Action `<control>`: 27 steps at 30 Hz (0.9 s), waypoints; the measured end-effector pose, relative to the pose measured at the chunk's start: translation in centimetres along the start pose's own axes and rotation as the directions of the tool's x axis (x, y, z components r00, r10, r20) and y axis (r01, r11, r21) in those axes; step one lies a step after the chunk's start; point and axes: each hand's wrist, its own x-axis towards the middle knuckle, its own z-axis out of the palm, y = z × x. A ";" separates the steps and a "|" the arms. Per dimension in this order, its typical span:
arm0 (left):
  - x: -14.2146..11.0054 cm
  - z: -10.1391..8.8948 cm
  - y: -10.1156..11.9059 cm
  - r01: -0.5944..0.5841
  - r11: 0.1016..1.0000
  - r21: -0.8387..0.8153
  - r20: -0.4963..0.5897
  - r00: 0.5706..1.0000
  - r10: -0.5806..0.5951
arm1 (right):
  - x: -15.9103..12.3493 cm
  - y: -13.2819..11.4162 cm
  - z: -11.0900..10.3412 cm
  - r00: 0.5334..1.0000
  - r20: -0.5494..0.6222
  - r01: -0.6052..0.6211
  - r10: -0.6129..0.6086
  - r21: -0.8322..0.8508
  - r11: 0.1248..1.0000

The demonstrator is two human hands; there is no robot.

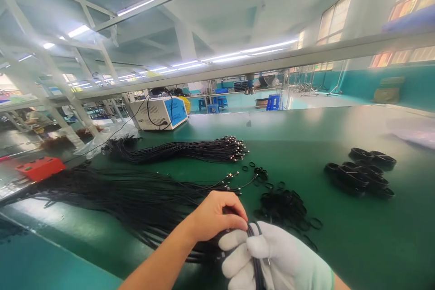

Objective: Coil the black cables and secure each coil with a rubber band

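A green work table (pixel 340 122) fills the view, its far right corner washed out by glare. Across its left side sprawls a big heap of loose black cables (pixel 112 195), its left end blurring into shadow. Farther back lies a tidier bundle of cables (pixel 180 149) with metal plug ends pointing right, and behind that stands a white and blue machine (pixel 159 112). At right sit stacked black cable coils (pixel 360 174); their count is hard to make out. A pile of small black rubber bands (pixel 285 206) lies near centre. At the near edge, the white-gloved right hand (pixel 272 258), partly cut off, is clenched around a gathered cable bunch (pixel 256 253), mostly hidden in the grip. The bare left hand (pixel 217 215) pinches the bunch's top.
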 end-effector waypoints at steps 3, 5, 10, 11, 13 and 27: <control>0.1 0.6 -2.9 0.036 0.995 0.088 -0.069 0.997 -0.030 | -0.1 -0.9 0.6 0.982 -0.034 0.183 -0.184 -0.035 0.983; -0.3 0.7 -4.0 0.074 0.974 0.212 -0.137 0.989 -0.046 | -0.4 -2.1 0.9 0.933 -0.070 0.347 -0.353 -0.080 0.934; -2.2 2.9 -2.6 0.091 0.816 0.570 -0.219 0.975 0.044 | -1.1 -4.5 0.6 0.793 -0.263 0.491 -0.549 -0.258 0.832; -2.5 3.7 -1.9 0.051 0.777 0.628 -0.199 0.975 0.097 | -1.1 -4.6 0.4 0.772 -0.309 0.475 -0.556 -0.301 0.827; -2.7 5.1 -0.6 -0.038 0.728 0.685 -0.147 0.971 0.189 | -1.0 -4.1 0.1 0.748 -0.370 0.414 -0.551 -0.388 0.823; -3.9 0.7 0.1 0.072 0.995 -0.073 -0.047 0.996 -0.075 | 0.5 1.6 -0.1 0.995 -0.051 -0.092 0.091 -0.033 0.995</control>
